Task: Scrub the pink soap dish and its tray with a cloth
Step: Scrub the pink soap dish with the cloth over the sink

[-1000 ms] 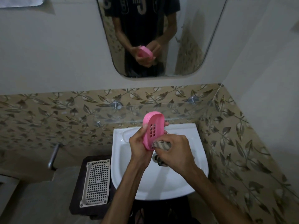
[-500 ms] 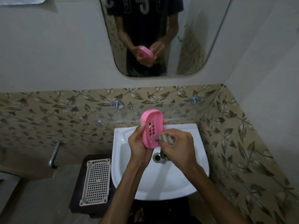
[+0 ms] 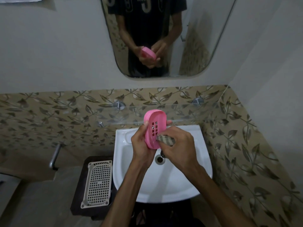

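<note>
- Over the white basin (image 3: 124, 161), your left hand (image 3: 141, 145) grips the pink soap dish (image 3: 154, 128) and holds it on end, thumb on its left rim and fingertips showing past the right rim.
- Your right hand (image 3: 178, 148) is curled round a bunched striped cloth (image 3: 165, 140) and presses it against the dish's lower inner face.
- Most of the cloth is hidden inside your fist; the tap beneath your hands shows only as a dark sliver beside the drain (image 3: 159, 159).
- The oval dish looks like smooth plastic, with a block of small square holes.
- The cream tray (image 3: 98, 182), a rectangular grid, lies flat on a dark stand (image 3: 78, 194) left of the basin.
</note>
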